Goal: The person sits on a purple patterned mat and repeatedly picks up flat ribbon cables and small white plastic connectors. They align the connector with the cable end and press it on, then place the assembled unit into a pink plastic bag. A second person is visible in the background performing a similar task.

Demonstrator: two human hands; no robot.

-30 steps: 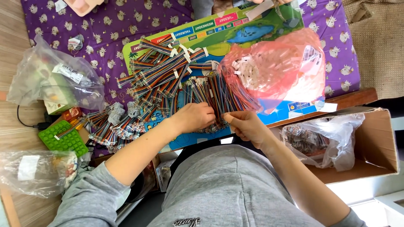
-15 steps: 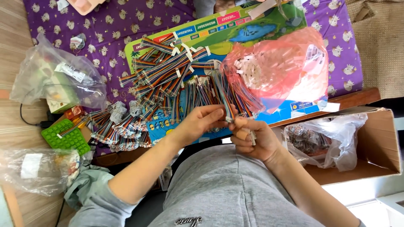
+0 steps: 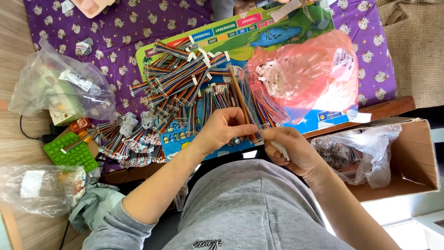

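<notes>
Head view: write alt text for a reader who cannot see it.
Two bare hands, left hand and right hand, grip a bundle of coloured wires above a lap. Beyond lie more wire bundles, a pink bag and a cardboard box.

head view of the person's own body: left hand (image 3: 224,129) and right hand (image 3: 291,150) are bare, without gloves or rings. grey sleeves are pushed up toward the elbows. grey trousers carry a small dark embroidered mark near the lower edge.
</notes>
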